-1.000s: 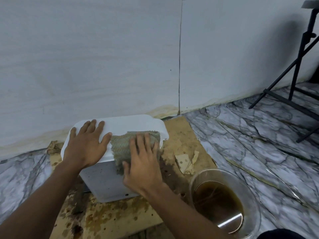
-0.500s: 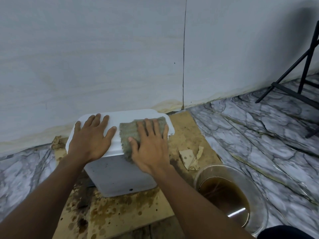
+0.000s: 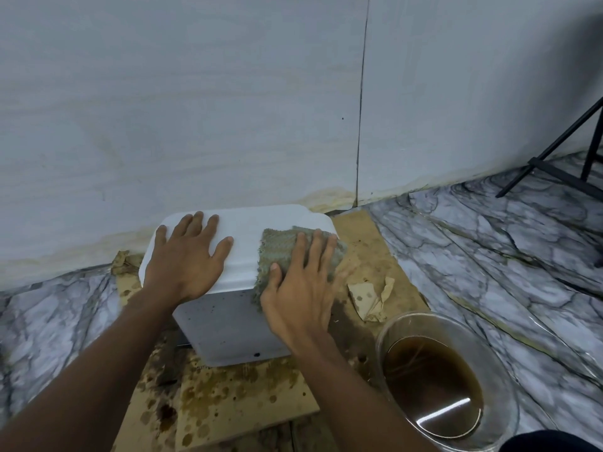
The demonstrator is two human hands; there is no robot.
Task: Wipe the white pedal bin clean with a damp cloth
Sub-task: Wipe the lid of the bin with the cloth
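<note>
In the head view, wiping the lid was the step in hand. The right hand (image 3: 300, 288), fingers spread flat, pressed the damp cloth (image 3: 280, 251) onto the right end of the white pedal bin (image 3: 244, 233), which stood on stained cardboard (image 3: 248, 402) by the far wall. The left hand (image 3: 186, 256), also spread flat, rested on the lid's left half. Next, I judged, the cloth needed sweeping leftward or down the near face.

Count on the floor: bin (image 3: 254, 230), 1. Cloth (image 3: 280, 252), 1. Hands, 2: left hand (image 3: 186, 259), right hand (image 3: 300, 288). Glass bowl (image 3: 499, 380), 1. Cardboard sheet (image 3: 248, 396), 1. Paper scraps, 2: first scrap (image 3: 372, 295), second scrap (image 3: 122, 261). Black stand (image 3: 554, 171), 1, partly in view.
</note>
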